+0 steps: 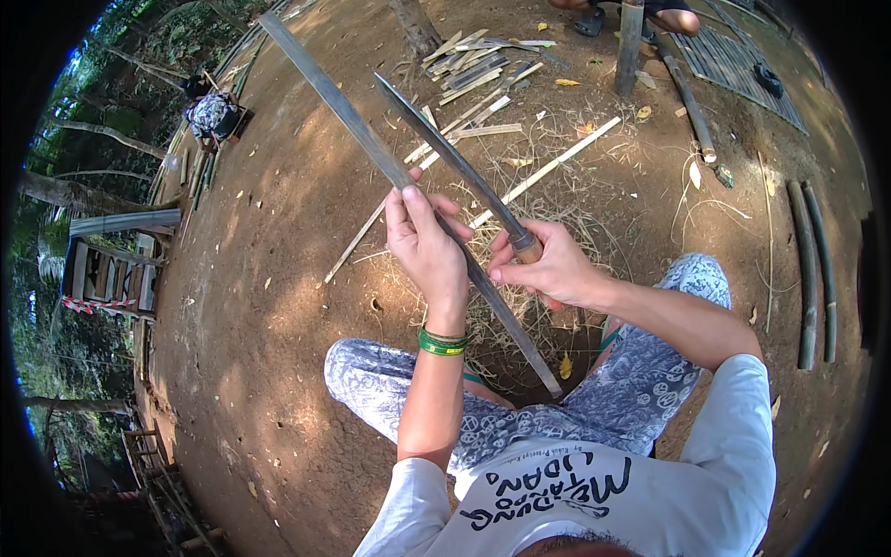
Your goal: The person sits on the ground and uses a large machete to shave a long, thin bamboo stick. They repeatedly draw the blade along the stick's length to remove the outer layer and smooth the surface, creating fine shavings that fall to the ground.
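A long, dark grey-brown bamboo strip (348, 116) runs slantwise in front of me, from the upper left down to between my knees. My left hand (429, 246) is closed around its middle, thumb on top. In my right hand (557, 265) is a machete (464, 172), gripped by its short wooden handle, the blade pointing up and to the left. Its blade lies to the right of the strip, with a narrow gap between them at the upper part. Thin shavings (575, 200) litter the soil beneath both hands.
Cut bamboo strips (478, 70) lie piled beyond the shavings, near a tree trunk (415, 23). An upright bamboo post (629, 51) stands near a crouching person's leg. Two poles (806, 278) lie right; a slatted panel (738, 70) lies far right. Another person (212, 116) sits far left.
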A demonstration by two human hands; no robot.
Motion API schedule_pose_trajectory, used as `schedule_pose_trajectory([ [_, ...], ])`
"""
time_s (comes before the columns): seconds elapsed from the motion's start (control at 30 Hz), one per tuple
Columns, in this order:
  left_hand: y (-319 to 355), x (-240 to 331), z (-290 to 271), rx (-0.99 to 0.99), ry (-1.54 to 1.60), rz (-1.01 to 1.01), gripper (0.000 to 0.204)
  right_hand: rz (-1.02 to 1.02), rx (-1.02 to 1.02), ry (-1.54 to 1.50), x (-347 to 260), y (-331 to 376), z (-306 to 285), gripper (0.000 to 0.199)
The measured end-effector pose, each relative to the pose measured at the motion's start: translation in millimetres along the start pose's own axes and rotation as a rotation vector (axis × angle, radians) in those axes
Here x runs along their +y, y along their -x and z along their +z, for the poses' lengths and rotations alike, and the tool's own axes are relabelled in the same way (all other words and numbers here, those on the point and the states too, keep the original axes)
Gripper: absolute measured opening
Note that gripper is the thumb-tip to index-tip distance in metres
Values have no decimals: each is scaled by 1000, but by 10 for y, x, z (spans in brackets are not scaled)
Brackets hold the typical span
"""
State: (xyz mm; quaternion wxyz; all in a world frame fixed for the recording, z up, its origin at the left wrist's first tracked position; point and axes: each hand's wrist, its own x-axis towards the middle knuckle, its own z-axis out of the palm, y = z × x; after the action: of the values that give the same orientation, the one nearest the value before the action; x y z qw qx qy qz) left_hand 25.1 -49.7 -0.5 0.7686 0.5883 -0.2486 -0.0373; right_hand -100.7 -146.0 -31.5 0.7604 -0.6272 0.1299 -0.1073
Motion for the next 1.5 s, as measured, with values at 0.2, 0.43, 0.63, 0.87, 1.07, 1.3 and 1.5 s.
schedule_pose_trajectory([
  [0.2,-74,-67,-61,46,60,75,35,-4,22,22,85,-38,-30,33],
  [0.43,-195,-5,-264,3,172,-44,41,-194,146,139,23,-95,-193,27],
  [0.63,-128,63,-279,-79,290,-223,43,-213,237,159,-257,-33,-275,24],
  [0.87,-117,40,-224,-209,431,-329,44,-322,224,488,-123,-47,-327,19],
  [1.07,-66,47,-43,-240,476,-349,40,-414,204,523,-168,-28,-276,17],
  [1.3,120,15,267,-266,305,-259,35,-604,314,282,-194,-53,-193,22],
  [1.5,230,-104,407,-297,160,-175,33,-577,293,66,-310,-31,-215,28],
])
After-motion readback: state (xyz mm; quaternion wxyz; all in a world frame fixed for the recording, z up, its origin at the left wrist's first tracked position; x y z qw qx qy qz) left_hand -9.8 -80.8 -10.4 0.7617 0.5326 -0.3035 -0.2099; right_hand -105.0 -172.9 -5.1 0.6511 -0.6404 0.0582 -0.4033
